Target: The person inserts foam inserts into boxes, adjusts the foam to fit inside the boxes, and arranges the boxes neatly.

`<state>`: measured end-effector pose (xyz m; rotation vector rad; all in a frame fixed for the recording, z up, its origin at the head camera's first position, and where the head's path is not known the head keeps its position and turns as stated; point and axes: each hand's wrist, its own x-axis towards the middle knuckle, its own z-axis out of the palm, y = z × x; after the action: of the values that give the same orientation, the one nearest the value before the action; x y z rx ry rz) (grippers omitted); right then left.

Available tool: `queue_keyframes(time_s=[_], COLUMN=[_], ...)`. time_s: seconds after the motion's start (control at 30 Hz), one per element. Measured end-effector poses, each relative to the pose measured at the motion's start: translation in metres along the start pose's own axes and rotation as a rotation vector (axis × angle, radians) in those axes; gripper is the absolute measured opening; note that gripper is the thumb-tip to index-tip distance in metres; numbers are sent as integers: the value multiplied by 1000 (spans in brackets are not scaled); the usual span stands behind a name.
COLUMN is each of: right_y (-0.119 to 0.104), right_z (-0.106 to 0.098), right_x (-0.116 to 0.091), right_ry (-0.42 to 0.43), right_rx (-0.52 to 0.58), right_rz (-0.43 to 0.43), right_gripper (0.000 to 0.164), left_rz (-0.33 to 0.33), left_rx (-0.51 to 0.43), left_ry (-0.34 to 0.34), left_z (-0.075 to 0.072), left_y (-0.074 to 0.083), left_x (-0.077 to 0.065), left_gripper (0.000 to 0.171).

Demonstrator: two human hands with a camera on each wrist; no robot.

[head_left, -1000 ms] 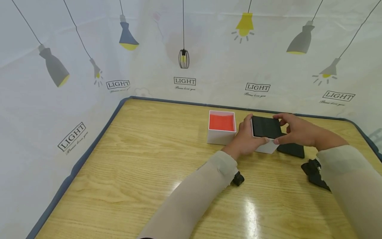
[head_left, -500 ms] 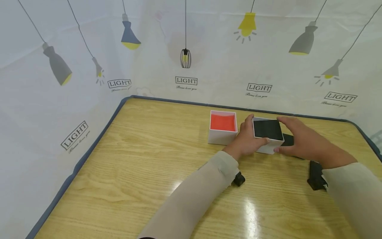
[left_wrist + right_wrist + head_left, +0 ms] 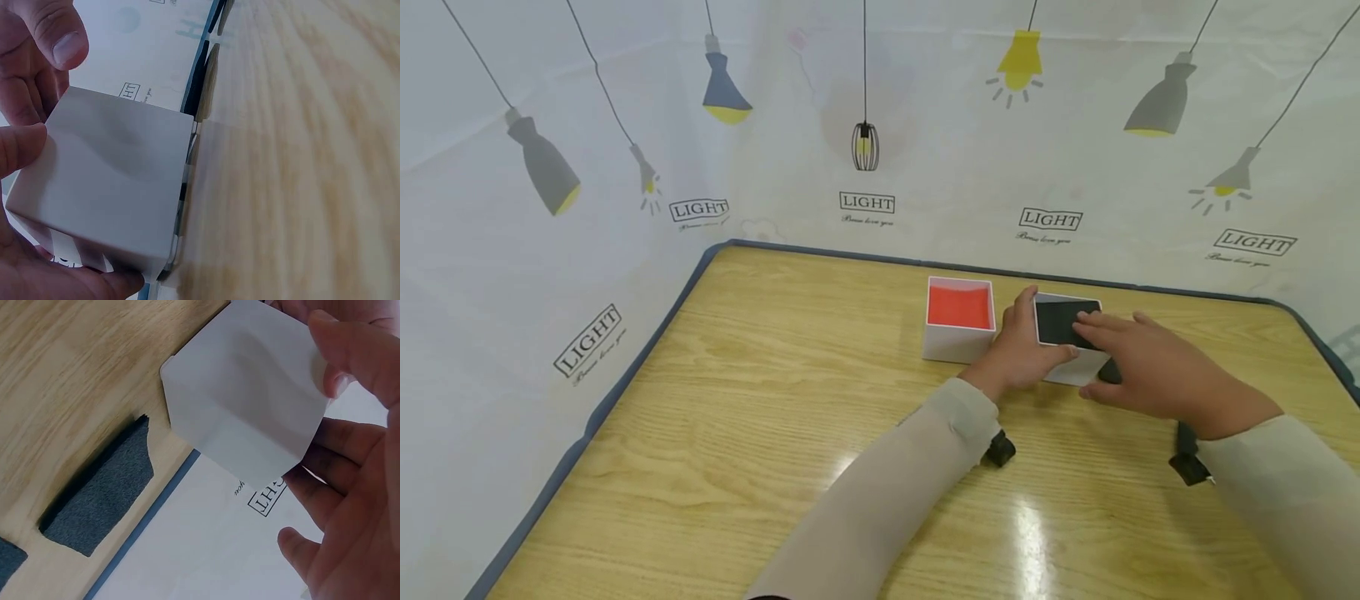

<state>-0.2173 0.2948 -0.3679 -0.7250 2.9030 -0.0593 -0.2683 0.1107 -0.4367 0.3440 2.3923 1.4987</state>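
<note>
A white open-topped box (image 3: pixel 1063 367) stands on the wooden table with a black sheet-like piece (image 3: pixel 1054 323) down inside it, below the rim. My left hand (image 3: pixel 1018 354) grips the box, thumb along the near wall and fingers round the left and far sides. Over the right rim lies my right hand (image 3: pixel 1157 367), its extended fingertips on the black piece and its thumb low by the near right corner. The right wrist view shows the box's plain white wall (image 3: pixel 250 394) beside the fingers. Part of the black piece is hidden under the right fingers.
Left of the hands, a second white box (image 3: pixel 958 343) holds a red piece (image 3: pixel 958 308). Dark felt-like pieces (image 3: pixel 100 487) lie on the table to the right, mostly hidden by the right hand in the head view. A printed white curtain (image 3: pixel 940 125) borders the table.
The black piece has gone from rim level down into the box. My right hand let go of its edge, spread at the right side, then moved left with fingertips onto it.
</note>
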Motion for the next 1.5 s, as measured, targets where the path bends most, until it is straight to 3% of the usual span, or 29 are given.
queue_keyframes(time_s=[0.67, 1.27, 1.5], right_y=[-10, -7, 2], right_z=[-1, 2, 4], right_x=[16, 22, 16], right_ry=[-84, -73, -12], right_rx=[-56, -13, 51], right_rz=[10, -6, -12], right_gripper=[76, 69, 75], left_rz=[-7, -7, 8], left_rx=[-12, -19, -9], left_ry=[-3, -2, -1], left_z=[0, -2, -2], left_y=[1, 2, 1], left_x=[-2, -4, -2], left_gripper=[102, 102, 102])
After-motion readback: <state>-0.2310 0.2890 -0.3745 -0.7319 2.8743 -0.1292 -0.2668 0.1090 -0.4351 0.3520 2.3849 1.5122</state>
